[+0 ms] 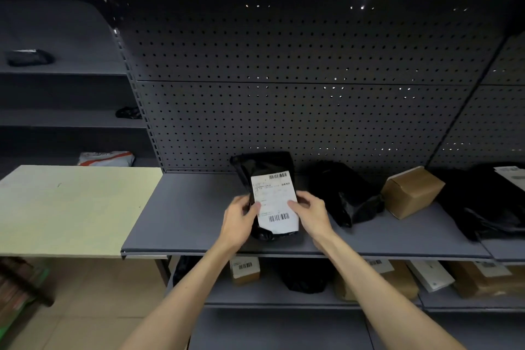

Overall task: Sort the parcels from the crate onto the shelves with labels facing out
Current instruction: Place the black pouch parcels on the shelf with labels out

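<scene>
A black plastic parcel [262, 165] with a white barcode label stands on the grey shelf [184, 216], leaning back toward the pegboard, label facing me. My left hand [238, 221] grips its lower left edge. My right hand [311, 214] holds its lower right edge, thumb on the label. The crate is out of view.
To the right on the same shelf lie a black bag [343, 193], a brown carton [409, 192] and another black bag [488, 201]. A pale board [71, 207] adjoins the shelf on the left. The lower shelf holds several labelled parcels [245, 270]. Side shelves at left hold a few bags.
</scene>
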A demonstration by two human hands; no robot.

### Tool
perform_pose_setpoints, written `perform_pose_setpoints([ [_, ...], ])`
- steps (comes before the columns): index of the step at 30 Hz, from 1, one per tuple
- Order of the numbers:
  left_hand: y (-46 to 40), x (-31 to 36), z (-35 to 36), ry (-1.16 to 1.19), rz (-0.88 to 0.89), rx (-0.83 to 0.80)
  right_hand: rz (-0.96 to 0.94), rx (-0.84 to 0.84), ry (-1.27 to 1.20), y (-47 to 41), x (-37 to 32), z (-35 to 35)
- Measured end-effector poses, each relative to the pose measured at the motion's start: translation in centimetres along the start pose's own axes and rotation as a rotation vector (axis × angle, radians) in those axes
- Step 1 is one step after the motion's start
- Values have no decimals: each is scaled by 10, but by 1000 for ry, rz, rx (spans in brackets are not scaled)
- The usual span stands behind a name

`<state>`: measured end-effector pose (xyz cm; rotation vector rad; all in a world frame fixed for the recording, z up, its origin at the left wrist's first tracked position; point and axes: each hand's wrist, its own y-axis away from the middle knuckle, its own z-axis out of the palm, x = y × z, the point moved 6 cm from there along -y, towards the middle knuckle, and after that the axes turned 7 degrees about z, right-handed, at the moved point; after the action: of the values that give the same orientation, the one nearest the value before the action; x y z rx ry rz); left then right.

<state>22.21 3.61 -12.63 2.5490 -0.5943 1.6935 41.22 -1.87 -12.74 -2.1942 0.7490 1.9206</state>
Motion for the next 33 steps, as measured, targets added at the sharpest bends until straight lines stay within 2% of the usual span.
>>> perform_pose_setpoints([
  [10, -31, 65, -29, 170, 240, 212, -281, 9, -140, 2, -75, -13],
  [14, -33, 75, -31, 203, 291, 218, -367, -14, -119, 7, -84, -10],
  [17, -31, 81, -34, 223, 321, 236, -433, 54, -26, 7, -88, -10],
  [27, -35, 74, -33, 236, 285, 245, -446, 115, 24, 2, -87, -9],
  [33, -32, 55, -30, 224, 183, 227, -370, 130, 80, -5, -72, -3],
])
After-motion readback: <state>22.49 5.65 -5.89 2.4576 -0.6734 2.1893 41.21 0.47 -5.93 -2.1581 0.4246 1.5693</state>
